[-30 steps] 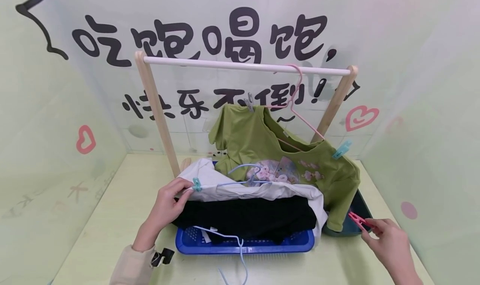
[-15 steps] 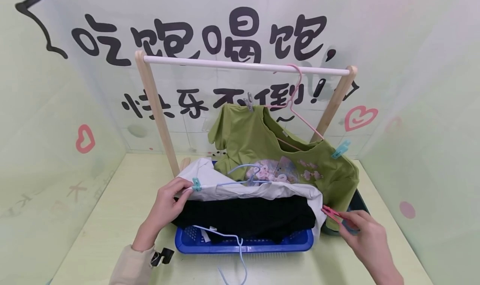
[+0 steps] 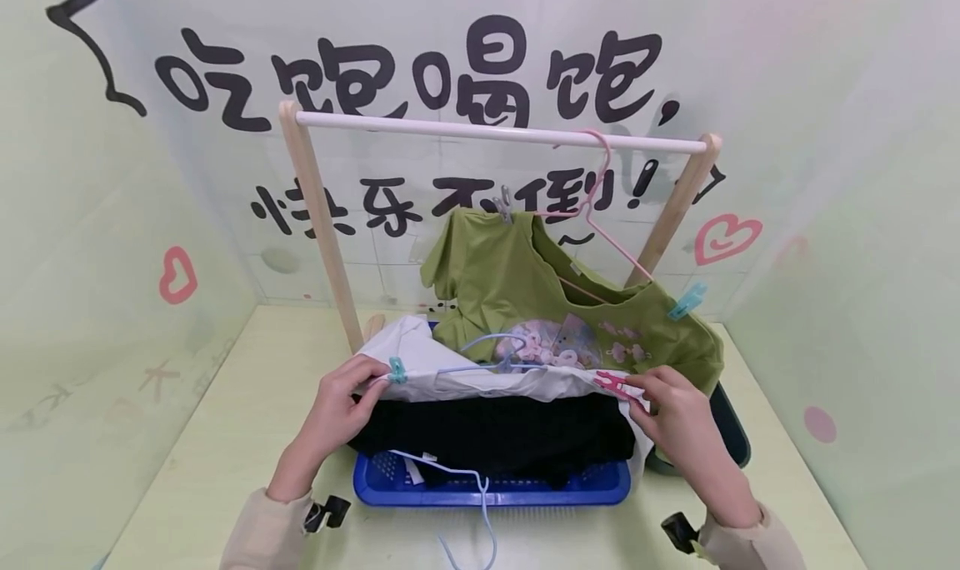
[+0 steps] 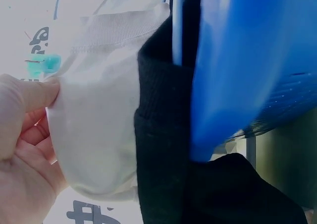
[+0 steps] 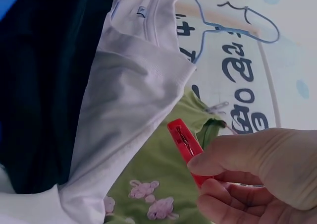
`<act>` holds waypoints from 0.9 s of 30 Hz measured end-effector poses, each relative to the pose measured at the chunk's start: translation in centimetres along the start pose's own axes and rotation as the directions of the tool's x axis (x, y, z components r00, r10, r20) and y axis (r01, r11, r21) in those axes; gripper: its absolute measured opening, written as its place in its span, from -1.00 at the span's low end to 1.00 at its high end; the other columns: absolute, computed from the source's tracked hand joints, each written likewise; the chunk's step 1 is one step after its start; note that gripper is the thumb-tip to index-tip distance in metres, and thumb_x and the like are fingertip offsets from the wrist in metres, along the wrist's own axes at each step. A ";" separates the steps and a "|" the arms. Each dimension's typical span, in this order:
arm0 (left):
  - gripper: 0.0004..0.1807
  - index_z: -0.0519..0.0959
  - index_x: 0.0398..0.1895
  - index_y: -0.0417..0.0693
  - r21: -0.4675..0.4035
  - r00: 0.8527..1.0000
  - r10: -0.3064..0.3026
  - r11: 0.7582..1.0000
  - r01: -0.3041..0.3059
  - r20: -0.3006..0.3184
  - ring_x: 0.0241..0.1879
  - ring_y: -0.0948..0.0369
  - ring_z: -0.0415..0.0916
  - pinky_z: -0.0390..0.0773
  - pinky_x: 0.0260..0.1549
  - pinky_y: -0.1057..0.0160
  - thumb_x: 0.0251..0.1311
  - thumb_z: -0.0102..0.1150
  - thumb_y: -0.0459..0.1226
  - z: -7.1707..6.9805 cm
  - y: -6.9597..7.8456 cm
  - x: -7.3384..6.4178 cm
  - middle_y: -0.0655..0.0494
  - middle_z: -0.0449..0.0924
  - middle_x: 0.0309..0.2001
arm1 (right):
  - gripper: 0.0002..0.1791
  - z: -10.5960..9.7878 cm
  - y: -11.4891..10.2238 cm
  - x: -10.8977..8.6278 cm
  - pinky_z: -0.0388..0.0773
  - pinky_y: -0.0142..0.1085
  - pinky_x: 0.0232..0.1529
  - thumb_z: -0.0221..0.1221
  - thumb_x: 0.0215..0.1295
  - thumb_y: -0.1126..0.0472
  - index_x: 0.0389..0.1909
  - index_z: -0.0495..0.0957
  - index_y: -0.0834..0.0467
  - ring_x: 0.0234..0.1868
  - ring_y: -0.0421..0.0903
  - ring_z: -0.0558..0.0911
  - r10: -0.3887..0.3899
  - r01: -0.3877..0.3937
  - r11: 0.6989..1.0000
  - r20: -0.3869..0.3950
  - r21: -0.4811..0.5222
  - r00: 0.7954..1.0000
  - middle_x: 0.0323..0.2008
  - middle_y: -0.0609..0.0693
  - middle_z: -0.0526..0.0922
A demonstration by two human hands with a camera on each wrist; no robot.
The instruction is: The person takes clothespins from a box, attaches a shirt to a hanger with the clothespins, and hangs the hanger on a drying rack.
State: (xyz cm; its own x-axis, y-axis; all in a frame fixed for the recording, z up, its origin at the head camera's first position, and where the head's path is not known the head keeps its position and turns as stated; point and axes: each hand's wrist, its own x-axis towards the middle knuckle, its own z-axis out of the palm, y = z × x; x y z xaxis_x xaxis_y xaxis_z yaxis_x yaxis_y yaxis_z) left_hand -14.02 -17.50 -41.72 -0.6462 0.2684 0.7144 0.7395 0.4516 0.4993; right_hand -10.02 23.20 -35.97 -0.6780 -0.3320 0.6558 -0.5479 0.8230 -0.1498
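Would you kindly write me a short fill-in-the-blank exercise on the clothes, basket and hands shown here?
1. The left hand pinches the ____ shirt.
2. The red clothespin is in the person's ____ hand.
3. The green top hangs from a ____ hanger.
4. The black garment rests in a ____ basket.

Missing words: white; right; pink; blue.

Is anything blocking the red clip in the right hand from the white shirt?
Nothing visible is; the right hand holds the red clip near the white shirt, and the green shirt hangs behind, not between.
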 end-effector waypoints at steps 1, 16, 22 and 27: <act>-0.71 0.57 -0.39 -0.23 0.000 1.000 0.000 1.000 0.000 0.000 -0.42 0.24 0.46 0.46 -0.37 0.52 -0.18 0.27 -0.69 0.0 0.0 0.0 0.04 0.56 -0.39 | -0.69 0.1 0.0 0.2 0.47 -0.41 -0.61 0.39 -0.37 0.53 -0.45 0.64 0.30 -0.59 -0.22 0.46 -0.011 0.011 1.000 0.010 -0.002 1.000 -0.50 0.03 0.53; -0.70 0.57 -0.42 -0.22 0.005 1.000 0.010 1.000 -0.010 -0.010 -0.42 0.24 0.46 0.45 -0.38 0.52 -0.19 0.27 -0.70 0.0 0.1 0.0 0.07 0.56 -0.39 | -0.71 0.4 -0.5 3.0 0.49 -0.30 -0.57 0.41 -0.36 0.52 -0.47 0.65 0.30 -0.52 -0.13 0.46 -0.117 0.128 0.991 0.194 -0.044 0.974 -0.51 0.04 0.50; -0.73 0.56 -0.41 -0.22 -0.018 1.000 0.015 1.000 -0.015 -0.002 -0.40 0.25 0.45 0.44 -0.37 0.50 -0.14 0.26 -0.67 0.1 -0.1 -0.1 0.06 0.56 -0.38 | -0.79 0.4 -0.7 4.0 0.54 -0.26 -0.48 0.35 -0.24 0.51 -0.46 0.67 0.28 -0.45 -0.08 0.51 -0.104 0.131 0.989 0.308 -0.067 0.946 -0.50 0.03 0.53; -0.80 0.58 -0.40 -0.24 -0.030 1.000 0.020 0.999 -0.020 -0.014 -0.40 0.21 0.46 0.45 -0.34 0.48 -0.08 0.27 -0.62 0.1 0.0 -0.1 0.04 0.58 -0.37 | -0.87 0.4 -0.9 5.1 0.48 -0.29 -0.55 0.28 -0.19 0.51 -0.60 0.61 0.24 -0.51 -0.09 0.45 -0.129 0.183 0.977 0.385 -0.106 0.914 -0.60 -0.03 0.41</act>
State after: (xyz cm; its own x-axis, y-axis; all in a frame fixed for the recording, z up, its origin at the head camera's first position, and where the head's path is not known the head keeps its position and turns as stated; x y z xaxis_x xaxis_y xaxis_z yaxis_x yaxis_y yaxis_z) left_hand -13.98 -17.47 -41.84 -0.6288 0.2654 0.7309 0.7578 0.4201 0.4993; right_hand -13.11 20.57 -32.78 -0.7373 -0.5874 0.3339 -0.6077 0.7925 0.0522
